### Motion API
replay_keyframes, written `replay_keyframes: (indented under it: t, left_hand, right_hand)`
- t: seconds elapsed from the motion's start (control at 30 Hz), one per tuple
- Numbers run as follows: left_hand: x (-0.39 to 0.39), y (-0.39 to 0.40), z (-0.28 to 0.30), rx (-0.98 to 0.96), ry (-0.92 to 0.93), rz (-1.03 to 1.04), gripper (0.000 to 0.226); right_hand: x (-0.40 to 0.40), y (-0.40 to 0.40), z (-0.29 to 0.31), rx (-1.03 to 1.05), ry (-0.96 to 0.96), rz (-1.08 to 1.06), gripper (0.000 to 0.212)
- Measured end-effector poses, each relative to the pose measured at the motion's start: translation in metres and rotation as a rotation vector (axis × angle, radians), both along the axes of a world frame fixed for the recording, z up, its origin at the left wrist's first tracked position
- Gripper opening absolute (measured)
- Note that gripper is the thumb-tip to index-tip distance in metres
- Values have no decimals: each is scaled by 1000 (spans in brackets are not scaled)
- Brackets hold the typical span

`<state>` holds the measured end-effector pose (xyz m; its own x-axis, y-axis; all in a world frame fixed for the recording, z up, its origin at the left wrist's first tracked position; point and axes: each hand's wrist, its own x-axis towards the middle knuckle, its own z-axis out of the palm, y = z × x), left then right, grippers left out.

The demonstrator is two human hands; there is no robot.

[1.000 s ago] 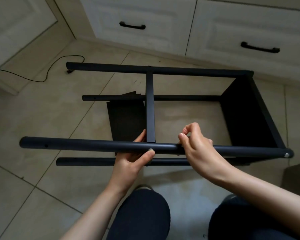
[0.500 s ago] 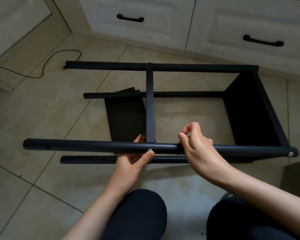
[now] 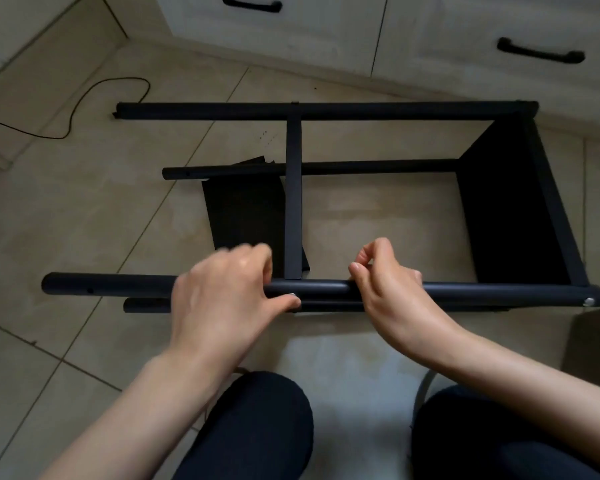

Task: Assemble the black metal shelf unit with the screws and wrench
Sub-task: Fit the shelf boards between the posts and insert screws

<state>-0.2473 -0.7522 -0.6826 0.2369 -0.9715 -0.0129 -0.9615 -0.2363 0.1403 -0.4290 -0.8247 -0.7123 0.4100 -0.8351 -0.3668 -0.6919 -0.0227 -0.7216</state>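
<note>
Black round metal tubes make the frame of the black metal shelf unit (image 3: 326,112), which lies on its side on the beige floor tiles (image 3: 66,209), in front of the white cabinet drawers with black handles (image 3: 540,54). At the far left a thin black cable (image 3: 84,98) curls on the floor. The nearest black round post (image 3: 111,287) runs from left to right just in front of the person. The left hand (image 3: 219,303) is wrapped over this post, and its thumb presses beside a small silver screw head (image 3: 292,295), just under the place where the flat black crossbar (image 3: 293,202) meets the post. A loose black shelf panel (image 3: 243,213) leans inside the frame behind this hand. Further right, the right hand (image 3: 388,289) rests over the same post with its fingers curled; I cannot tell if it pinches something, and no wrench is visible. At the right end, a black end panel (image 3: 513,209) is already fixed, with another silver screw (image 3: 589,301) in the post end. I think the screw at the crossbar is only started by hand. If the post rolls or the crossbar slips away from its hole, the screw may go in crooked or fall out.
</note>
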Motion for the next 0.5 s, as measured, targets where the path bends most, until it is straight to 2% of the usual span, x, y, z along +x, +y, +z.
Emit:
replay_keyframes:
  t: [0.07, 0.13, 0.2, 0.33, 0.5]
  left_hand:
    - [11, -9, -1, -4, 90, -136, 53]
    - [23, -16, -6, 99, 158, -239, 80]
    - [33, -20, -11, 202, 150, -346, 89]
    - [43, -21, -25, 269, 136, -454, 83]
    - [45, -18, -35, 174, 187, -471, 80]
  right_hand:
    - [-1, -2, 0, -11, -5, -5, 16]
    - [-3, -4, -1, -2, -7, -14, 15]
    - [-3, -4, -3, 7, -1, -6, 15]
    - [-3, -3, -5, 10, 14, 11, 15]
    - [-3, -5, -2, 31, 63, 30, 15]
